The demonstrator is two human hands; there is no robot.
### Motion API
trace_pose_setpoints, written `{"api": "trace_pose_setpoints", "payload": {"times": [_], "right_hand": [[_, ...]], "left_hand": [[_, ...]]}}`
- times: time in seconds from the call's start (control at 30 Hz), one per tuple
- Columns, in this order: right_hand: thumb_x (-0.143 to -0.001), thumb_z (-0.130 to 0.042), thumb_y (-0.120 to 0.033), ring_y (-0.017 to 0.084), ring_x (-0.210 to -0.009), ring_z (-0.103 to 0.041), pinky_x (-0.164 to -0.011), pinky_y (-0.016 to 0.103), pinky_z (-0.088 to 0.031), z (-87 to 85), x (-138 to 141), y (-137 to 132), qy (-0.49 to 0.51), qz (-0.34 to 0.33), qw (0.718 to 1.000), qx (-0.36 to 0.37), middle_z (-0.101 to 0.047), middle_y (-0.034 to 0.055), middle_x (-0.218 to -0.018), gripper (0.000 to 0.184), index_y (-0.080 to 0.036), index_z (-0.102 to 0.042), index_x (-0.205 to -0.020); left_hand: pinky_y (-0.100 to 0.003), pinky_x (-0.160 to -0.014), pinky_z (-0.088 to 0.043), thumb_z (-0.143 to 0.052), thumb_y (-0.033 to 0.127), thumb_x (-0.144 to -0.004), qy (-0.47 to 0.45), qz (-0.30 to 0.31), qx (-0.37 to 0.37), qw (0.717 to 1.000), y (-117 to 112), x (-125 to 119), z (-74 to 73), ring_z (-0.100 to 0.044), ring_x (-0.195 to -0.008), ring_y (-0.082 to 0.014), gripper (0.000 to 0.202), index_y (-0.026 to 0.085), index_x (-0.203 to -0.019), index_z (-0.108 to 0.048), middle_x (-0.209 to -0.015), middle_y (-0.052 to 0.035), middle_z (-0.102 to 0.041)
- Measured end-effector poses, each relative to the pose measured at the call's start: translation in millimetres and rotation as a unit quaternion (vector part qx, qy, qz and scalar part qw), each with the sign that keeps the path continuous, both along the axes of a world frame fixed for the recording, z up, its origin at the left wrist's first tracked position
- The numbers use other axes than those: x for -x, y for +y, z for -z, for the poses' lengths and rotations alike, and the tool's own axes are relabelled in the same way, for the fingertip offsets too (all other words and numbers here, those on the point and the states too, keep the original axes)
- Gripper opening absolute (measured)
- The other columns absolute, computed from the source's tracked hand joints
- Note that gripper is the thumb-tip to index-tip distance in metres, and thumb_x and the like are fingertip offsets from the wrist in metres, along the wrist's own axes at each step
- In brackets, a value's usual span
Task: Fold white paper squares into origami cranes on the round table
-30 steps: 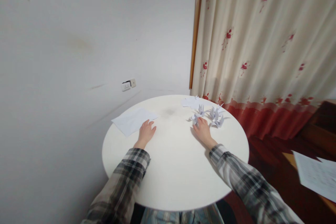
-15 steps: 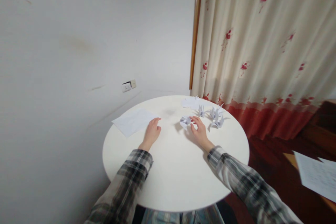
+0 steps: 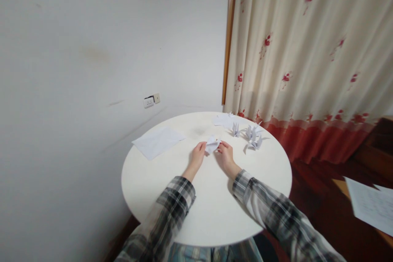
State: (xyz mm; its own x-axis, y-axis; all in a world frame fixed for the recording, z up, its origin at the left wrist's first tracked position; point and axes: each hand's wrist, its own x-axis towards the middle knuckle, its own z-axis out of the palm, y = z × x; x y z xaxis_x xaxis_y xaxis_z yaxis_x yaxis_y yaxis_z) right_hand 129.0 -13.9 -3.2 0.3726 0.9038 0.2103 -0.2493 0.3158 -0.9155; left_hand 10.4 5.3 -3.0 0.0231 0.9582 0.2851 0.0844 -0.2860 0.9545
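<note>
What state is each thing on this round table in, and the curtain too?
small folded paper, pinched between both hands.
left hand, fingers closed on the paper's left side.
right hand, fingers closed on the paper's right side.
paper cranes, folded, standing in a cluster.
white sheet, lying flat, unfolded.
curtain, drawn shut.

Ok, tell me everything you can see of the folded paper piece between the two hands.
The folded paper piece is small, white and looks like thin paper, creased into angular flaps; its exact shape is too small to tell. It sits low over the round white table, held between the left hand and the right hand, one at each side. Whether it touches the tabletop is unclear.
</note>
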Motion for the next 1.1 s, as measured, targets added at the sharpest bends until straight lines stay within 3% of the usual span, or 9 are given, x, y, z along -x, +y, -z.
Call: {"api": "trace_pose_setpoints", "payload": {"times": [0.17,0.53,0.73,0.93,1.1], "right_hand": [[-0.059,-0.052,-0.031,0.016,-0.066,-0.055,-0.057,0.024,-0.041,2.0,-6.6,-2.3,-0.005,-0.014,1.000,0.015,-0.065,0.0055,-0.074,0.020,-0.016,-0.062,-0.071],[-0.062,-0.052,-0.034,0.013,-0.059,-0.051,-0.058,0.025,-0.041,-1.7,-7.4,-8.9,0.027,-0.050,0.998,-0.006,-0.057,0.0002,-0.061,0.016,-0.018,-0.052,-0.058],[-0.061,-0.055,-0.031,0.015,-0.067,-0.056,-0.063,0.026,-0.042,-2.2,-11.3,-7.5,0.032,-0.048,0.998,-0.001,-0.064,0.0035,-0.077,0.024,-0.017,-0.063,-0.079],[-0.066,-0.056,-0.037,0.014,-0.065,-0.054,-0.059,0.025,-0.040,-4.0,-11.3,-9.9,-0.060,-0.044,0.997,-0.038,-0.062,0.0026,-0.068,0.021,-0.017,-0.063,-0.067],[-0.065,-0.059,-0.041,0.016,-0.069,-0.056,-0.059,0.026,-0.040,-3.7,-10.4,-10.6,-0.058,-0.067,0.996,-0.018,-0.065,0.0043,-0.074,0.026,-0.017,-0.066,-0.074]], "left_hand": [[-0.023,-0.054,-0.043,-0.057,0.047,-0.067,-0.046,0.052,0.025,0.997,-5.7,1.8,-3.0,-0.059,-0.066,-0.0154,0.034,0.016,-0.081,-0.061,-0.080,-0.0055,-0.064],[-0.024,-0.057,-0.038,-0.063,0.040,-0.064,-0.037,0.169,0.067,0.983,-17.6,3.2,-11.1,-0.055,-0.064,-0.0134,0.036,0.013,-0.087,-0.066,-0.074,-0.0035,-0.064],[-0.023,-0.053,-0.032,-0.064,0.039,-0.063,-0.039,0.159,0.062,0.985,-21.8,3.4,-15.6,-0.050,-0.060,-0.0108,0.035,0.013,-0.086,-0.066,-0.072,-0.0026,-0.063],[-0.021,-0.057,-0.035,-0.066,0.037,-0.061,-0.075,0.106,0.068,0.989,-19.3,5.8,-14.6,-0.053,-0.066,-0.0116,0.036,0.014,-0.089,-0.065,-0.085,-0.0049,-0.066],[-0.023,-0.060,-0.040,-0.067,0.038,-0.060,-0.103,0.091,0.078,0.987,-12.7,8.2,-9.8,-0.058,-0.071,-0.0145,0.039,0.013,-0.091,-0.064,-0.091,-0.0082,-0.067]]}}
